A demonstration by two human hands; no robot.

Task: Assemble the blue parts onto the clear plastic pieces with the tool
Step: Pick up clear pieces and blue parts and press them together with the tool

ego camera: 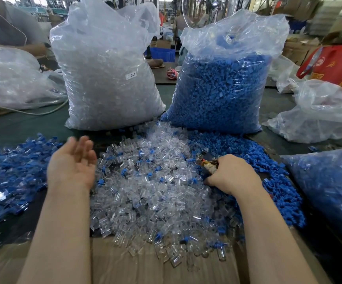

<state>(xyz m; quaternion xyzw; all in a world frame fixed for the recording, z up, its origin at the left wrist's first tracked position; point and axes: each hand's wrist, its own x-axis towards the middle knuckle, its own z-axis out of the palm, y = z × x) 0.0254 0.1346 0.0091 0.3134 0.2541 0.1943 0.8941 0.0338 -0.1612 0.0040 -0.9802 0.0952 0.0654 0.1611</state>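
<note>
Our left hand [71,167] hovers palm-up with its fingers [82,144] loosely spread and holding nothing, just left of the heap of clear plastic pieces [145,181] on the bench [22,124]. Our right hand [231,173] curls around the tool [207,160], whose tip points up and left across the heap. The loose blue parts [268,171] lie under and right of that hand, so we judge it the nearer one; single pieces' axes lie every way.

Head view, close, angled down over table [12,128].
</note>
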